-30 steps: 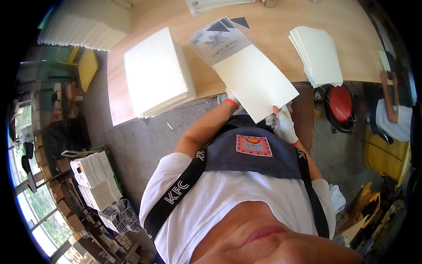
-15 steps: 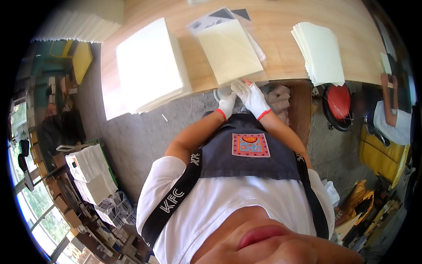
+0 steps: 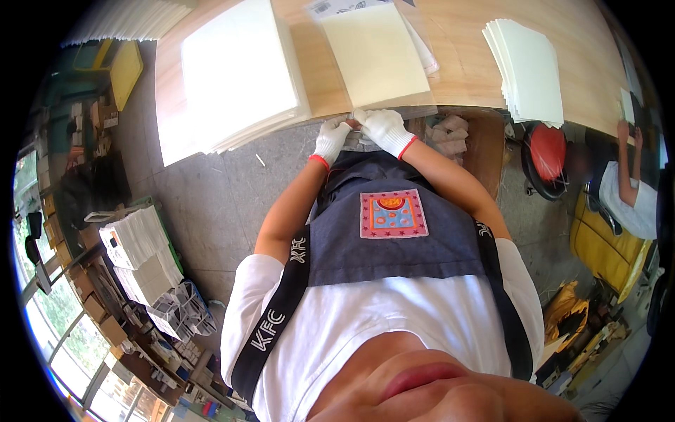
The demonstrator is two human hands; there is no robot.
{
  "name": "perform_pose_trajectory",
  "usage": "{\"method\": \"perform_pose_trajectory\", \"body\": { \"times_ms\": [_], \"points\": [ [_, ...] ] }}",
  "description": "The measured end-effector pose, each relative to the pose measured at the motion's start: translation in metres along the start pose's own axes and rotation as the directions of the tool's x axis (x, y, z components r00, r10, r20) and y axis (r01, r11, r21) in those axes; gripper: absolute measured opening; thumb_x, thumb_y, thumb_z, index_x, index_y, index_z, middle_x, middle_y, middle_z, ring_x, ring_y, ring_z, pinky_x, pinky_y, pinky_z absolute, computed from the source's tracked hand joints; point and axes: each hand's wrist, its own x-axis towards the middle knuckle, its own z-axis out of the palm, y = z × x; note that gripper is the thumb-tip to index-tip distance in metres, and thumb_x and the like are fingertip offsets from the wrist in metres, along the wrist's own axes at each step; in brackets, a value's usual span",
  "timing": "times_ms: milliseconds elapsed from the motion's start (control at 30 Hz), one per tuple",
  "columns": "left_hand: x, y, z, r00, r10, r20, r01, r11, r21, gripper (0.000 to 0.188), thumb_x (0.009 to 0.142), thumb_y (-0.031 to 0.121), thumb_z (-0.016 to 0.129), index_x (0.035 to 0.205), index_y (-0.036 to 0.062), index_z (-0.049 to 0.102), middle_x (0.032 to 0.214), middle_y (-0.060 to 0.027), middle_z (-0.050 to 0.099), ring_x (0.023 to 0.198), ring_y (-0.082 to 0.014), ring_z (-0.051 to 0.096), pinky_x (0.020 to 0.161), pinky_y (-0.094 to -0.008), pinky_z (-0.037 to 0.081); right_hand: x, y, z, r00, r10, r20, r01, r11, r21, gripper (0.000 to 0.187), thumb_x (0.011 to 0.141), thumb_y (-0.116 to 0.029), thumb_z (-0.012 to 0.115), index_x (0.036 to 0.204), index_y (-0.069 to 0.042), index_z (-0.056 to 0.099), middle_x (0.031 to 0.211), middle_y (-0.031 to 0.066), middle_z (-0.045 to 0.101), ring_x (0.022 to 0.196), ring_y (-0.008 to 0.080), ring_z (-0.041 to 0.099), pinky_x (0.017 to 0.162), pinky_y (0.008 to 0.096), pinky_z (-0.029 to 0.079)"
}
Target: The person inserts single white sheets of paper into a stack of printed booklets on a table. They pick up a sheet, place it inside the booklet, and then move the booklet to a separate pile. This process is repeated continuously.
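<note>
My hands meet at the table's front edge, both in white gloves with red cuffs. My left hand [image 3: 330,139] has its fingers curled inward, bare fingertips close to the right. My right hand [image 3: 384,129] is closed, fingers bent toward the left hand. Whatever sits between their fingers is too small and covered to make out. Just beyond them a cream sheet or stack of sheets [image 3: 376,60] lies on the table, with clear plastic showing along its near edge. A printed grey-and-white sheet [image 3: 344,7] sticks out from its far end.
On the wooden table [image 3: 457,49], a tall white paper stack [image 3: 239,77] stands left and a fanned stack [image 3: 527,70] lies right. Below are crumpled pale cloth or wrapping [image 3: 448,135] and a red-seated stool [image 3: 545,156]. Another person [image 3: 626,190] sits at the far right.
My hands have drawn slightly toward me and left, and the left hand has moved apart from the right. The table and stacks sit higher in view. The round pale thing by my left hand no longer shows clearly.
</note>
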Motion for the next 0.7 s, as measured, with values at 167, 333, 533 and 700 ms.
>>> {"method": "perform_pose_trajectory", "body": {
  "times_ms": [167, 333, 533, 700],
  "points": [
    [0.0, 0.0, -0.007, 0.997, 0.072, -0.015, -0.07, 0.993, 0.098, 0.022, 0.085, 0.018, 0.053, 0.09, -0.0027, 0.06, 0.078, -0.0098, 0.064, 0.068, -0.0157, 0.062, 0.06, -0.0257, 0.051, -0.053, 0.039, -0.02, 0.945, 0.326, 0.001, -0.095, 0.273, 0.957, 0.019, 0.079, -0.016, 0.058, 0.094, -0.004, 0.056, 0.076, 0.0084, 0.062, 0.059, 0.0172, 0.06, 0.048, 0.028, 0.045],
    [-0.023, 0.002, -0.019, 0.911, 0.411, 0.02, -0.313, 0.66, 0.683, 0.015, 0.08, 0.017, 0.057, 0.089, 0.0054, 0.06, 0.076, -0.0125, 0.063, 0.071, -0.0202, 0.063, 0.06, -0.0319, 0.048, -0.219, 0.241, 0.053, 0.315, 0.939, -0.141, 0.404, 0.002, 0.915, 0.017, 0.087, -0.01, 0.039, 0.08, 0.0, 0.051, 0.081, 0.01, 0.059, 0.067, 0.0167, 0.059, 0.059, 0.0277, 0.049],
    [-0.021, -0.005, -0.006, 0.459, 0.862, 0.217, -0.473, 0.031, 0.88, 0.021, 0.068, 0.014, 0.068, 0.086, 0.0139, 0.057, 0.096, -0.0064, 0.06, 0.073, -0.0272, 0.06, 0.058, -0.0379, 0.048, -0.173, 0.144, 0.002, 0.886, 0.416, -0.205, -0.422, 0.906, 0.013, 0.045, 0.071, -0.025, 0.062, 0.113, -0.014, 0.051, 0.098, 0.0143, 0.058, 0.093, 0.0341, 0.056, 0.082, 0.0448, 0.044],
    [-0.007, 0.014, 0.004, 0.406, 0.854, 0.324, -0.542, -0.06, 0.838, 0.011, 0.066, 0.017, 0.069, 0.071, 0.0121, 0.059, 0.095, -0.0027, 0.061, 0.074, -0.0264, 0.059, 0.06, -0.0356, 0.048, -0.081, 0.105, -0.05, 0.869, -0.215, -0.445, 0.091, 0.955, -0.283, 0.049, 0.06, -0.017, 0.071, 0.107, -0.018, 0.056, 0.106, 0.0008, 0.052, 0.099, 0.0236, 0.049, 0.082, 0.0375, 0.043]
  ]
}}
